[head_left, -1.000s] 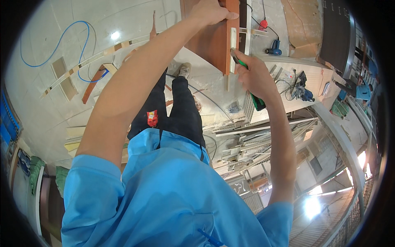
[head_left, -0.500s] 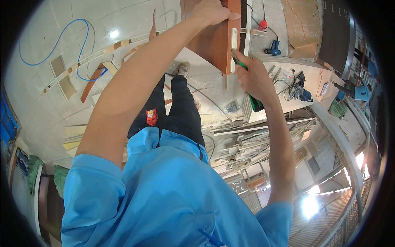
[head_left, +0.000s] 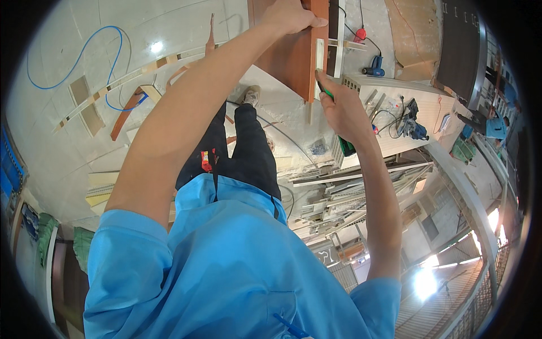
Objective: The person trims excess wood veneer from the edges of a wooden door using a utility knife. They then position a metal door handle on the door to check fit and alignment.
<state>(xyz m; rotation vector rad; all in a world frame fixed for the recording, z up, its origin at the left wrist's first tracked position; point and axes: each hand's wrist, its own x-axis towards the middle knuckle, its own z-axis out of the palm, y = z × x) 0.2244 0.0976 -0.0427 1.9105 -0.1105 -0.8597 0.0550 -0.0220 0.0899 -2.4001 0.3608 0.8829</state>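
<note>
A reddish-brown wooden board [head_left: 282, 59] stands at the top middle, with a pale strip [head_left: 319, 53] along its right edge. My left hand [head_left: 291, 17] rests on the board's upper part, thumb hooked over the edge; its other fingers are partly out of sight. My right hand [head_left: 347, 110] is closed around a green-and-black utility knife [head_left: 347, 148], index finger stretched along it toward the pale strip. The knife's front end lies at the lower part of that strip, and its blade cannot be made out. Most of the handle is hidden by my palm.
Right of the board lie a blue heat gun [head_left: 374, 66] and a pale panel stack [head_left: 389, 85] bearing a corded blue power tool [head_left: 415, 129]. Loose strips [head_left: 361, 189] are piled nearer me. A blue hose [head_left: 119, 56] curls at left. Another person [head_left: 497, 127] is at far right.
My right hand has shifted slightly down and left, its index finger now straighter along the knife. My left hand stays on the board.
</note>
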